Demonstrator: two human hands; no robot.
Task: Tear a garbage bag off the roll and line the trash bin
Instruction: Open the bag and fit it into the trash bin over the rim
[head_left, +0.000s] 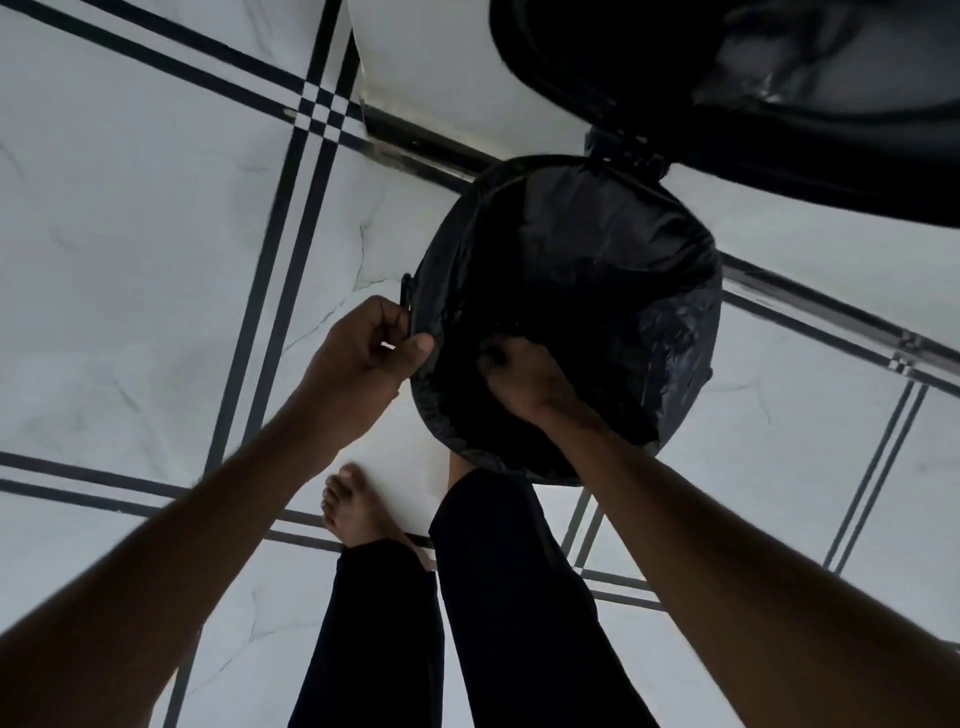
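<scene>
A round trash bin (691, 332) stands on the floor below me, seen from above. A black garbage bag (582, 270) covers its mouth and folds over the rim. My left hand (371, 345) pinches the bag's edge at the bin's left rim, beside a small black handle. My right hand (524, 379) grips the bag at the near rim, fingers curled into the plastic. The bin's open lid (779, 93) stands up behind it, at the top right. No bag roll is in view.
White marble floor tiles (130, 260) with dark line borders surround the bin. My two legs in dark trousers and my bare left foot (353, 506) stand just before the bin; the right foot is under its near edge. A white wall base (441, 78) lies behind.
</scene>
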